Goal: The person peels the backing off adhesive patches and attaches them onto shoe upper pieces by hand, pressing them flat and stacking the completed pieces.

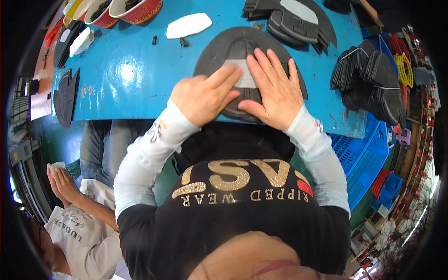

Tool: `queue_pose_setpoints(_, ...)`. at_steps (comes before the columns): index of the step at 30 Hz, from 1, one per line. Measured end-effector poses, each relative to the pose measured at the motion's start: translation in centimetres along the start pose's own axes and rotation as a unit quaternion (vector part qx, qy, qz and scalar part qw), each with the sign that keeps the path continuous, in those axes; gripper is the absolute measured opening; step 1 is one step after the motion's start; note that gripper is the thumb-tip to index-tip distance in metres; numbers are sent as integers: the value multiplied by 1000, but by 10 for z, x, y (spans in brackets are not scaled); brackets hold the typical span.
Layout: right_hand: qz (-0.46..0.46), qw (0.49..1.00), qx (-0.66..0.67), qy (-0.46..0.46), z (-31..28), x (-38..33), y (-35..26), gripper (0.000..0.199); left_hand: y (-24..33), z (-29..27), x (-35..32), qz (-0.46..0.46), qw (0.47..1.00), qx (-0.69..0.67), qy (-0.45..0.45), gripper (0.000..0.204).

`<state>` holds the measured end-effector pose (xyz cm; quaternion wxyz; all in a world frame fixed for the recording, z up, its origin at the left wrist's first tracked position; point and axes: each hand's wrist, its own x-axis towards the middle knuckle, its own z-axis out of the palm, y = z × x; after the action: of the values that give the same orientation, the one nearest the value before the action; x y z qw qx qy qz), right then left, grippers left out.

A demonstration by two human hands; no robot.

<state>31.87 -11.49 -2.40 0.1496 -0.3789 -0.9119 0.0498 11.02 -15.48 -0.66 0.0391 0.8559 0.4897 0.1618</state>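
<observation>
A dark grey, rounded foam piece (212, 49) with a moulded raised shape lies on the blue table before me. Across its middle sits a light grey patch (248, 77). My right hand (277, 88) rests flat on the piece's right side, fingers spread, its thumb below the patch. From the left, my left hand (203, 95) reaches over the piece with its index and middle fingers on the patch's left edge and its thumb apart from them. Neither hand grasps anything. Both palms are hidden, and they cover parts of the piece.
Beyond the piece are a white pad (189, 25) and stacked dark foam pieces (294, 32). Tied black bundles (368, 77) lie at the right edge, above blue crates (361, 154). Red bowls (140, 11) stand far left. A seated person (86, 228) is at my left.
</observation>
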Motion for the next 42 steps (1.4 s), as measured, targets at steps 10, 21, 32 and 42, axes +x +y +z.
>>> queue_pose_setpoints(10, -50, 996, -7, -70, -17, -12, -20, 84, -13, -4, -24, 30, 999, 5, -10, 44)
queue_pose_setpoints(21, 114, 989, 55, 75, -29, -25, 15, 54, 11, -21, -12, -3, 997, 7, -75, 42)
queue_pose_setpoints(32, 59, 964, 7, 258, -18, -15, 12, 25, -5, 15, -36, -110, 952, -143, 248, 20)
queue_pose_setpoints(42, 265, 861, 293, 322, -46, 54, 195, 35, -13, 3, -56, -269, 765, -509, 290, 15)
